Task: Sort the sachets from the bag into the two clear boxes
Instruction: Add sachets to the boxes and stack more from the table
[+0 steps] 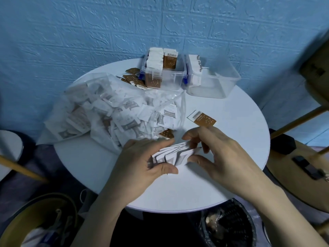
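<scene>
fingers (pixel 161 169) of left hand (pixel 142 163) curled round a fanned stack of white sachets (pixel 175 155), thumb pressed on the near edge. right hand (pixel 219 150) meeting the same stack from the right, thumb under its near corner and fingertips on its far edge, so pinching it too. both hands low over the near middle of the round white worktop (pixel 231 175).

clear plastic bag (pixel 110 111) slumped on the left half of the worktop, mouth facing right, packed with mostly white sachets; a few spilled out at its mouth, just beyond the left hand, one brown sachet (pixel 166 134) among them. single brown-and-white sachet (pixel 202 118) flat on the worktop, just beyond the right hand, apart from the bag.

two clear boxes side by side at the far edge, touching or nearly so. left box (pixel 164 73) holding a row of white sachets on end at its left and brown ones standing beside them. right box (pixel 213 77) holding a short row of white sachets against its left wall, otherwise bare inside. loose brown sachets (pixel 132 78) scattered on the worktop just left of the left box, beyond the bag.

blue brick-textured wall (pixel 89 32) behind. dark woven basket (pixel 229 225) on the floor, near right.
</scene>
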Available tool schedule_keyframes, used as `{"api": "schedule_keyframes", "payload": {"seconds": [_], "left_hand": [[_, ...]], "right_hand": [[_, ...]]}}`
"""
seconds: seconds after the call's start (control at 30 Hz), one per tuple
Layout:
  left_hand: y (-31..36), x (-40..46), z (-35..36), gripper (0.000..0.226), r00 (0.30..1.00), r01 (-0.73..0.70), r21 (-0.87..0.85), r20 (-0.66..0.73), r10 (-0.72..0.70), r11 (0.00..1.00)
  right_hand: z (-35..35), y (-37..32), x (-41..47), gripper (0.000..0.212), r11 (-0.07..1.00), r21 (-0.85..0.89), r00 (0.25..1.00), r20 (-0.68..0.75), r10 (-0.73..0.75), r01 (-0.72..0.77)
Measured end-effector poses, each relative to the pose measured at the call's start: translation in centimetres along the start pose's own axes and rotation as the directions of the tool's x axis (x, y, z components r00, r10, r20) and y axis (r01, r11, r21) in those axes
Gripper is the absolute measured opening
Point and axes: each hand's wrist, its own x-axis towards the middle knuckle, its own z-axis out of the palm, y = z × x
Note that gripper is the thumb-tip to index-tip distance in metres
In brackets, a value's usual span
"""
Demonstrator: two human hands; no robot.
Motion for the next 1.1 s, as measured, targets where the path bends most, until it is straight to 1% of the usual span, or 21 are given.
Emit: {"api": "schedule_keyframes", "payload": {"seconds": [0.07,0.1,0.17,0.2,0.27,0.33,0.4,0.47,0.53,0.67,0.87,0.93,1.03,1.1], "left_hand": [[-0.2,0.0,0.1,0.061,1.000,-0.014,0.021,-0.005,0.014,1.000],[-0.2,0.0,0.1,0.061,1.000,-0.019,0.036,-0.012,0.019,0.999],[-0.1,0.0,0.1,0.061,0.999,-0.044,0.065,-0.016,0.045,0.997],[0.0,0.0,0.0,0.060,0.998,-0.063,0.080,-0.012,0.064,0.995],[0.1,0.1,0.0,0.056,0.995,-0.097,0.123,-0.003,0.098,0.988],[0.2,0.1,-0.1,0.050,0.990,-0.134,0.161,-0.010,0.137,0.978],[0.3,0.3,-0.1,0.042,0.976,-0.201,0.236,-0.032,0.214,0.951],[0.5,0.3,-0.1,0.041,0.965,-0.240,0.308,-0.027,0.261,0.921],[0.7,0.4,-0.2,0.044,0.968,-0.231,0.324,-0.020,0.251,0.917],[1.1,0.5,-0.2,0.058,0.982,-0.170,0.260,-0.030,0.184,0.950],[1.2,0.4,0.4,0.070,0.997,-0.081,0.160,0.008,0.081,0.984],[1.0,0.2,0.4,0.069,0.998,-0.068,0.139,0.000,0.069,0.988],[0.9,0.1,0.3,0.060,0.998,-0.065,0.164,-0.010,0.068,0.984],[0.9,0.1,0.4,0.062,0.998,-0.059,0.150,-0.011,0.061,0.987]], "right_hand": [[0.2,0.0,-0.2,0.054,0.991,0.131,1.000,0.008,0.011,-0.012],[0.2,0.1,-0.3,0.058,0.985,0.169,0.999,0.010,0.037,-0.038],[0.4,0.5,-0.5,0.064,0.980,0.164,0.993,0.021,0.113,-0.115],[0.4,0.7,-0.5,0.064,0.976,0.156,0.988,0.039,0.150,-0.154],[0.7,0.9,-0.4,0.054,0.954,0.185,0.968,0.129,0.213,-0.235],[1.1,1.0,-0.4,0.042,0.920,0.252,0.942,0.232,0.244,-0.301],[1.4,1.0,-0.5,0.032,0.887,0.323,0.933,0.256,0.254,-0.330],[1.5,1.0,-0.7,0.033,0.852,0.392,0.932,0.246,0.266,-0.346],[1.4,1.0,-0.9,0.034,0.839,0.419,0.933,0.239,0.267,-0.347],[1.3,1.2,-1.0,0.022,0.834,0.424,0.933,0.236,0.273,-0.352],[1.1,1.1,-0.8,0.025,0.847,0.398,0.933,0.225,0.281,-0.351],[0.9,1.2,-0.9,0.025,0.856,0.380,0.933,0.224,0.281,-0.349],[0.8,1.1,-0.8,0.025,0.870,0.357,0.937,0.210,0.280,-0.340],[0.8,0.8,-0.6,0.024,0.873,0.361,0.942,0.194,0.274,-0.328]]}}
